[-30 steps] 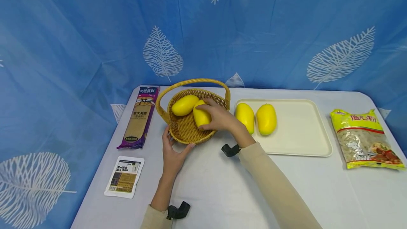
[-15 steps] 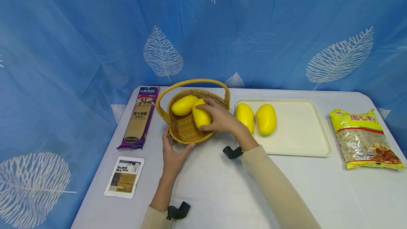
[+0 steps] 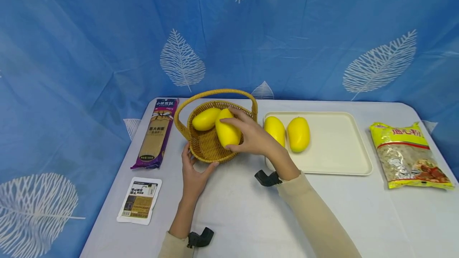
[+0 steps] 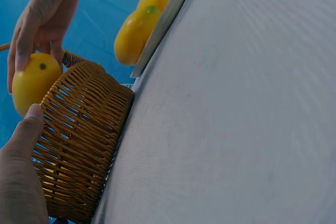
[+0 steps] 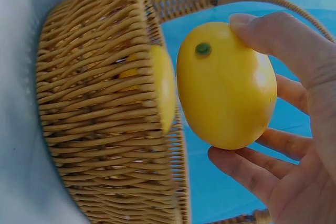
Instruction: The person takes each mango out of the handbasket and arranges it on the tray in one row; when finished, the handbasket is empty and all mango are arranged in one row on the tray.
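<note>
Basket [image 3: 208, 145]: on desk [image 3: 236, 214], between pasta packet [image 3: 154, 134] and tray [image 3: 335, 142]
Raised mango [image 3: 227, 129]: over basket, in right hand [image 3: 252, 134]
Inner mango [image 3: 205, 119]: in basket, left of raised mango
Left tray mango [image 3: 275, 129]: on tray's left end, beside right tray mango [image 3: 299, 134]
Macaroni bag [image 3: 410, 156]: right of tray
Pouch [image 3: 140, 201]: before pasta packet
Curtain [image 3: 301, 47]: behind desk

Plain beige sleeves [image 3: 319, 218] show at the frame's bottom. A black, bent wrist device [image 3: 201, 238] sits at each cuff [image 3: 291, 181].
</note>
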A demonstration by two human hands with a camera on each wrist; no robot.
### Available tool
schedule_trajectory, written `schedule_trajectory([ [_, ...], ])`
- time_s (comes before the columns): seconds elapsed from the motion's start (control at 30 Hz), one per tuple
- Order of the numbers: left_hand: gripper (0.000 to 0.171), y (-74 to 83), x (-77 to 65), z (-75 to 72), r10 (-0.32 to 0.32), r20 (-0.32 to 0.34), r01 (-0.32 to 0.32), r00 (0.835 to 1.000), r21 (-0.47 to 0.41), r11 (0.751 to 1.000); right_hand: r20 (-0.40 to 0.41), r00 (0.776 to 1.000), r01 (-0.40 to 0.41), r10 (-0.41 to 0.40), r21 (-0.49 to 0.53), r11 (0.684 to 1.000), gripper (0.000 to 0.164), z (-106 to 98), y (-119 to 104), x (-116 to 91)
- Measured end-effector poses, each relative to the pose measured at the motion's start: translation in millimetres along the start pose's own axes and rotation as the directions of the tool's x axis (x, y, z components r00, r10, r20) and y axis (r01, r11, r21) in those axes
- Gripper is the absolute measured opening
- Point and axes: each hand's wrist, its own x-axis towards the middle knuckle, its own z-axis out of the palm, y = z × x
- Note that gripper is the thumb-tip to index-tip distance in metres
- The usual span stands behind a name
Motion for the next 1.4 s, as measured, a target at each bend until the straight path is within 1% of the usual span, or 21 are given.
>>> schedule_trajectory([
  [0.27,0.101,-0.2,0.0,-0.7,-0.019,0.0,0.019,1.0,-0.003,1.0,-0.071,0.996,0.053,-0.055,-0.022,0.998,0.072,-11,-15,-16],
  [0.47,0.101,-0.9,0.4,-0.3,-0.01,-0.003,0.01,1.0,-0.003,1.0,-0.1,0.991,0.085,-0.088,-0.035,0.996,0.071,-19,-22,-28],
  [0.57,0.1,-0.9,0.7,-0.2,-0.004,-0.004,0.004,1.0,0.002,1.0,-0.12,0.989,0.087,-0.09,-0.032,0.996,0.071,-24,-26,-35],
  [0.73,0.1,-1.3,1.6,-1.2,-0.002,-0.005,0.002,1.0,0.007,1.0,-0.151,0.986,0.067,-0.076,-0.06,0.996,0.072,-31,-30,-47],
  [0.97,0.101,-0.8,2.5,-2.3,-0.006,-0.003,0.006,1.0,-0.001,1.0,-0.194,0.977,0.07,-0.083,-0.07,0.995,0.073,-40,-26,-63],
  [1.17,0.101,0.2,3.5,-1.9,-0.004,0.002,0.004,1.0,0.003,1.0,-0.234,0.97,0.039,-0.059,-0.086,0.996,0.074,-55,-21,-81],
  [1.3,0.101,0.7,4.9,-2.0,-0.002,0.003,0.002,1.0,0.004,1.0,-0.278,0.959,0.022,-0.05,-0.105,0.994,0.077,-67,-13,-93],
  [1.4,0.101,1.4,5.6,-2.2,-0.006,0.006,0.005,1.0,0.005,1.0,-0.314,0.949,-0.01,-0.026,-0.113,0.994,0.078,-74,-3,-101],
])
